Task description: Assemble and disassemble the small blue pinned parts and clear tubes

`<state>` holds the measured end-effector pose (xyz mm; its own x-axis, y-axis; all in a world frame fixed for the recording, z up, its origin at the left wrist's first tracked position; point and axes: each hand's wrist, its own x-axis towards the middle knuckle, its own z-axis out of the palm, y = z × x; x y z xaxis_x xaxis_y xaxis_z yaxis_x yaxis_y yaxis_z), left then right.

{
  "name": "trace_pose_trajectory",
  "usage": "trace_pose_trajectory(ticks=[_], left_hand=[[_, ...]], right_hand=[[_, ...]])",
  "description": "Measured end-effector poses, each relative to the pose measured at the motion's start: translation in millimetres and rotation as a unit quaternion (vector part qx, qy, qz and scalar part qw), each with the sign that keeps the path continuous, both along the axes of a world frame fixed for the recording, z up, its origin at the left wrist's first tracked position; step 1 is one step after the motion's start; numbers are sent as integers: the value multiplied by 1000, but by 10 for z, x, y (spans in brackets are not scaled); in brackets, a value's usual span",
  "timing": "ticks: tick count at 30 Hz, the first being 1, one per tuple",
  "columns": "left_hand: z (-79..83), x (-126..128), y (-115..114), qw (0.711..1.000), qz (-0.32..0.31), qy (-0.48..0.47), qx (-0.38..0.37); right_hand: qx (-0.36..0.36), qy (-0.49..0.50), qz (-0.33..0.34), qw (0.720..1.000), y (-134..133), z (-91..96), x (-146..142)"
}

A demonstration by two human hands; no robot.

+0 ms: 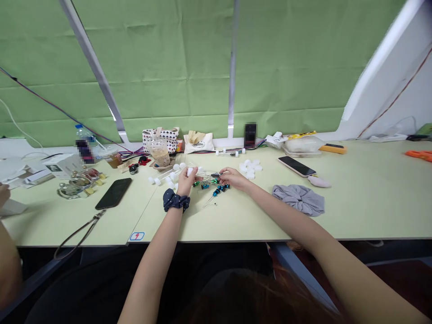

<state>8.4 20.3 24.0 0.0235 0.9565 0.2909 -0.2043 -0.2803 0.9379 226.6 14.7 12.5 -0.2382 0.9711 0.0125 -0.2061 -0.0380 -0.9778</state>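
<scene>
My left hand is closed around a clear tube with a white end, held roughly level above the table. My right hand pinches a small dark piece at the tube's right end; whether it sits inside the tube I cannot tell. Under and just in front of the hands lie several small blue and green metallic pieces with thin wire-like stems. White round caps are heaped to the right of my right hand. More clear tubes with white ends lie left of my left hand.
A phone and a grey scrunchie lie on the right; another phone with a strap is on the left. Drink cups, a cloth pouch and a plastic box stand behind. Another person's hand shows at far left.
</scene>
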Motion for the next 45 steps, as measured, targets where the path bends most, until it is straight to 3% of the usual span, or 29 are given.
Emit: trace_pose_trajectory(ticks=[5,16,21,25,29,32,34,36,39,41,45], left_hand=[[17,-1,-18,1000,-10,0,5],[48,-18,-40,998,-49,25,14],[31,-6,-28,998,-47,34,16],[12,-32,22,999,7,40,19],[9,-152,111,993,114,28,34],[9,-275,160,964,259,43,50],[2,-333,164,925,355,104,81],[-13,-354,145,883,410,201,113],[-42,-323,98,827,422,353,119],[-63,-289,73,801,415,419,102],[-117,-258,67,791,371,480,87]], right_hand=[[-39,31,19,999,-7,46,20],[-40,4,106,994,-60,62,104],[-8,-43,61,997,-72,98,39],[26,-108,2,994,-32,124,-1],[58,-179,-56,980,67,56,58],[84,-243,-86,962,141,-22,145],[118,-304,-100,940,166,-56,191],[162,-360,-96,914,163,-70,210],[210,-405,-72,887,124,-63,199],[209,-408,-68,886,104,-51,188],[144,-383,-71,910,191,-5,207]])
